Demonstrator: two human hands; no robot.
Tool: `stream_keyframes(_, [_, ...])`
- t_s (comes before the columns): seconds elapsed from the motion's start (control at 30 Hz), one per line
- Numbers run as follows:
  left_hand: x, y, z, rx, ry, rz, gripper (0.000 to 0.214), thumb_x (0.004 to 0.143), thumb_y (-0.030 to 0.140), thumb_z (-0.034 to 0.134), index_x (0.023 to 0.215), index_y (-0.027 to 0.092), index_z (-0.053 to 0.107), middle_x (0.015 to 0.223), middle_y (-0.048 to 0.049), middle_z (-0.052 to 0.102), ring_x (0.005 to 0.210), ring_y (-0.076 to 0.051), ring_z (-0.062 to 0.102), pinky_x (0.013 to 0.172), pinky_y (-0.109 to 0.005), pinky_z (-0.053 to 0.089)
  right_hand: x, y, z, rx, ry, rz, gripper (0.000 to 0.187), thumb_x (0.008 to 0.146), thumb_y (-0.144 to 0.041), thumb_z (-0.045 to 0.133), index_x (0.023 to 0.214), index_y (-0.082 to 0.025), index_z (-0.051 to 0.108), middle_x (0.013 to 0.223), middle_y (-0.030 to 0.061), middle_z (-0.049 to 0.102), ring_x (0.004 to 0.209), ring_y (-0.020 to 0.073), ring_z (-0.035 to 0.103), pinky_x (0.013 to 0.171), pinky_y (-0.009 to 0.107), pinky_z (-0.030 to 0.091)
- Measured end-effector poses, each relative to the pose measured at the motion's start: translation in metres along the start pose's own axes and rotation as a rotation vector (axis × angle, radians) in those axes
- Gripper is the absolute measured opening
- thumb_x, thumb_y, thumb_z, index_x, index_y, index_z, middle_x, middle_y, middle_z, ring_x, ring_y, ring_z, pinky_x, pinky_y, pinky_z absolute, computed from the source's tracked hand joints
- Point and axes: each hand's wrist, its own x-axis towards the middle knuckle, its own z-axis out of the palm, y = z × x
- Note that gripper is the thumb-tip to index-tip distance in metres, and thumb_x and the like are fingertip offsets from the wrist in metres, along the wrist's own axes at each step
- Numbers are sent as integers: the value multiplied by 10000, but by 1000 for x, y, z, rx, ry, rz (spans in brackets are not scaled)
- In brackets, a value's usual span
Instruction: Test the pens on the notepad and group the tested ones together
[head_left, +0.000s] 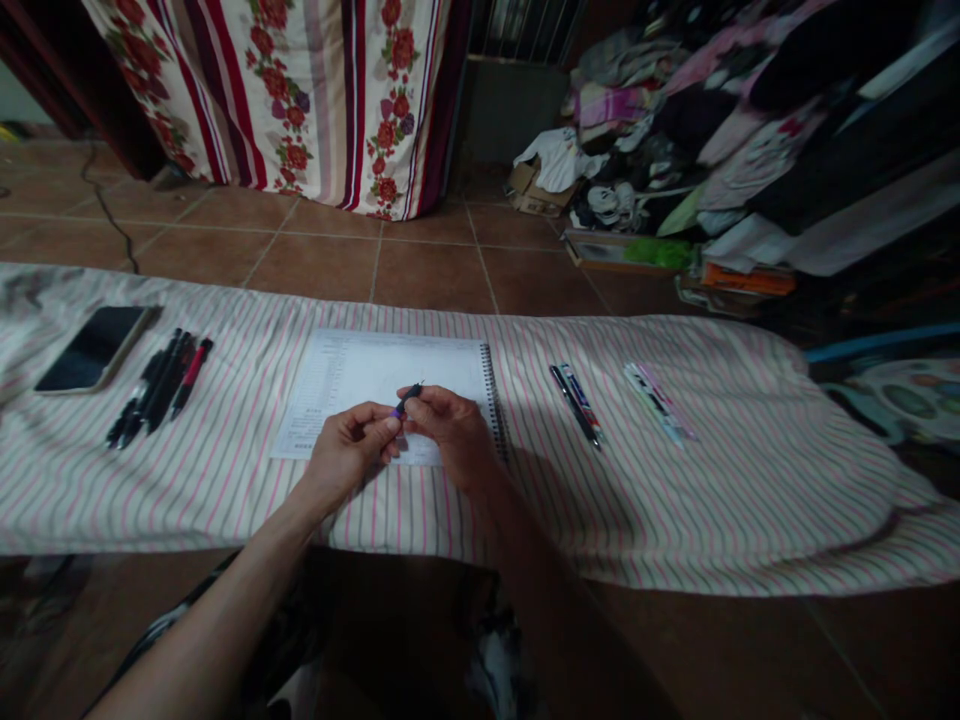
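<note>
My left hand (pixel 351 447) and my right hand (pixel 450 428) meet above a spiral notebook (pixel 360 372) that lies open on a striped cloth (pixel 675 500). Both hands pinch a small dark pen (pixel 407 400) with a purple band, its tip pointing up and away. The left fingers grip its lower end, the right fingers its upper part. Printed lines show on the notebook page.
Several dark pens and a red one (pixel 157 385) lie left of the notebook beside a black phone (pixel 91 348). Two pens (pixel 576 404) and lighter pens (pixel 660 402) lie to the right. Tiled floor, a floral curtain (pixel 300 90) and piled clothes (pixel 712 130) lie beyond.
</note>
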Motion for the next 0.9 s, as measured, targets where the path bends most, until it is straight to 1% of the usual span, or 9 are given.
stream_keyframes(0.13, [1, 0, 0, 0, -4, 5, 265, 636, 372, 743, 724, 135, 665, 509, 5, 595, 471, -87, 501, 523, -230, 406, 0, 0, 3, -15, 15, -18, 218, 660, -358, 726, 805, -196, 707, 689, -22, 639, 617, 102, 575, 685, 296, 512])
stream_keyframes(0.23, [1, -1, 0, -5, -6, 1, 267, 634, 379, 744, 711, 137, 663, 505, 3, 592, 467, -89, 501, 515, -230, 399, -2, -2, 1, 5, -10, -2, 266, 662, -371, 725, 868, -203, 718, 819, 5, 674, 683, 118, 599, 701, 307, 516])
stream_keyframes(0.3, [0, -1, 0, -5, -17, -9, 276, 633, 389, 742, 709, 136, 663, 507, -1, 594, 465, -91, 501, 504, -229, 392, -3, -4, -1, 7, -28, 19, 309, 668, -387, 720, 916, -203, 721, 844, 12, 680, 705, 131, 612, 696, 314, 519])
stream_keyframes(0.4, [0, -1, 1, -3, -23, -13, 281, 626, 395, 744, 707, 140, 659, 500, 4, 590, 462, -91, 497, 500, -230, 391, -3, -3, -1, -5, -24, 30, 309, 665, -393, 720, 903, -196, 722, 736, -6, 666, 666, 133, 616, 668, 306, 517])
stream_keyframes(0.5, [1, -1, 3, -4, -7, -4, 273, 618, 387, 748, 707, 145, 657, 499, 10, 586, 466, -90, 497, 509, -229, 402, -2, -1, 1, -28, 41, 14, 262, 638, -384, 728, 819, -195, 719, 668, -19, 652, 602, 115, 595, 626, 279, 505])
stream_keyframes(0.57, [1, -1, 3, -5, 0, -5, 269, 620, 378, 747, 718, 143, 663, 508, 9, 589, 471, -88, 498, 515, -228, 406, -1, 0, 2, -47, 71, 2, 259, 636, -387, 727, 808, -193, 715, 652, -20, 646, 574, 110, 582, 599, 269, 492])
stream_keyframes(0.73, [1, 1, 2, -2, -21, -16, 263, 634, 372, 738, 721, 137, 661, 509, 3, 591, 470, -91, 500, 506, -226, 393, -3, -3, -2, -21, -38, 26, 325, 669, -368, 720, 947, -199, 715, 695, -18, 664, 628, 117, 606, 650, 280, 495])
stream_keyframes(0.8, [1, 1, 2, -2, -46, -16, 264, 644, 378, 731, 719, 134, 661, 515, -1, 594, 475, -91, 500, 512, -228, 393, -3, -4, -3, 0, -48, 32, 301, 674, -365, 718, 925, -197, 719, 698, -15, 669, 642, 124, 615, 651, 284, 501])
stream_keyframes(0.9, [1, 1, 3, -9, -47, -16, 261, 646, 375, 732, 719, 135, 657, 511, 6, 588, 477, -86, 496, 522, -226, 396, -3, -3, -2, 3, -2, 29, 240, 661, -353, 727, 836, -189, 721, 648, -21, 655, 583, 117, 601, 586, 268, 494])
